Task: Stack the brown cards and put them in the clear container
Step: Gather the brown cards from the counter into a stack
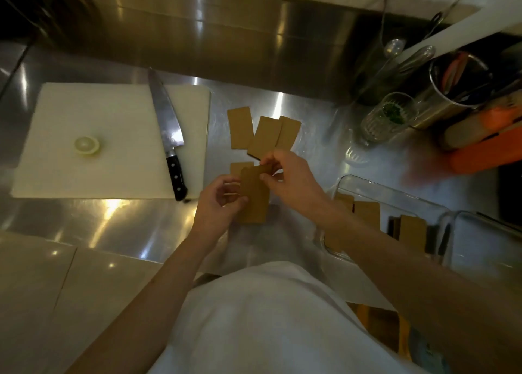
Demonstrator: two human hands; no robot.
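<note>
My left hand [219, 201] grips the stack [253, 197] at centre frame; my right hand [288, 180] pinches its top card. Three cards [264, 132] lie above; container [418, 204] lower right.

Dim, warm light; bright glare streaks on the steel desk [135, 218]; edges bend with wide-angle distortion; the right side smears.

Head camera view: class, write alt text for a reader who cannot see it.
Two hands, left hand and right hand, hold a stack of brown cards above a steel counter. Loose cards lie beyond; a clear container holding cards sits right.
</note>
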